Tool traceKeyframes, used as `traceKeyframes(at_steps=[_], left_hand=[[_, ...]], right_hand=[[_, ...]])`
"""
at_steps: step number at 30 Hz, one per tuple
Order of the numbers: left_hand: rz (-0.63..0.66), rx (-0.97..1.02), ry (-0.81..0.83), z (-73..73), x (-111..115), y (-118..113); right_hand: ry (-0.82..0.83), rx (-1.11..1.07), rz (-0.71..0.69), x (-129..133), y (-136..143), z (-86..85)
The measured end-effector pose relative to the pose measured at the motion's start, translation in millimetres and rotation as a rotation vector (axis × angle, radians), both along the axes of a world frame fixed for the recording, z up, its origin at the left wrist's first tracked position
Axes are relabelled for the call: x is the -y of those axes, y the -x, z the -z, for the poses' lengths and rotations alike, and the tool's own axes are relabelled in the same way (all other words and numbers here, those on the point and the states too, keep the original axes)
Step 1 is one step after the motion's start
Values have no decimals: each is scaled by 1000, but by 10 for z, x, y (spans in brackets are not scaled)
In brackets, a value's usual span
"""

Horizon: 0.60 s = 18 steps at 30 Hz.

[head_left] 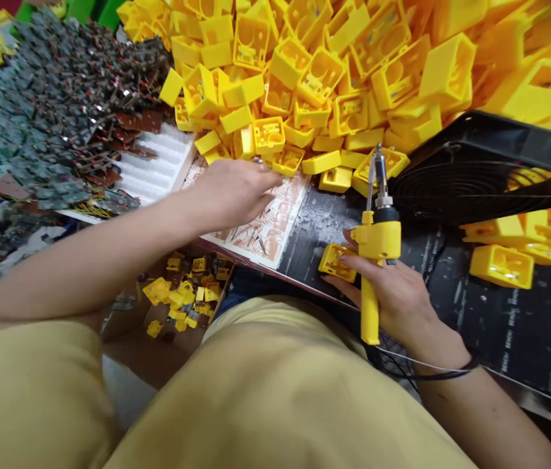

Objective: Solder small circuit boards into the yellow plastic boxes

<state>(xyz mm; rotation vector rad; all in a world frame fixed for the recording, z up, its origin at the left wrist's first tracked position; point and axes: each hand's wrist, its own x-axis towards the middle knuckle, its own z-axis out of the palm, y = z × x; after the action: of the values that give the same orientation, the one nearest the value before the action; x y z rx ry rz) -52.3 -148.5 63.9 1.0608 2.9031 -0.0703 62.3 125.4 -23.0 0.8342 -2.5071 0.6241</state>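
Note:
My right hand [402,299] is closed on a yellow soldering gun [380,241] with a metal tip pointing up and a thin feed tube beside it. The same hand's thumb and fingers also grip a small yellow plastic housing [337,260] at the bench edge. My left hand [236,192] reaches over a patterned sheet [256,241], fingers bent and thumb apart. Its fingertips are close to an open yellow housing [287,159] at the front of the pile, and nothing shows between them. Solder wire trails from the gun's handle past my right wrist.
Yellow housings [319,75] are heaped along the back. A black fan [490,169] stands at the right. Wired circuit boards [60,104] pile up at the left beside white foam [153,163]. Below the black bench mat [480,312], a cardboard box [143,358] holds yellow pieces.

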Motion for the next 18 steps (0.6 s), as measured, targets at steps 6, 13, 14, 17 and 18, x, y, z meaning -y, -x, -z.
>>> traceKeyframes(at_steps=[6,13,14,17,18], left_hand=[[-162,-75,164,210,-482,272],[252,39,-46,208,-330,-310],[267,46,-131,244,-310,-320],[323,178,-292,302,-192,-199],[360,227,-306,304,-146,-135]], right_hand=[[15,-17,18,-8,22,-7],[59,-32,24,26,69,-71],[47,-17,19,29,68,-72],[28,28,27,17,50,-62],[30,35,34,12,44,-58]])
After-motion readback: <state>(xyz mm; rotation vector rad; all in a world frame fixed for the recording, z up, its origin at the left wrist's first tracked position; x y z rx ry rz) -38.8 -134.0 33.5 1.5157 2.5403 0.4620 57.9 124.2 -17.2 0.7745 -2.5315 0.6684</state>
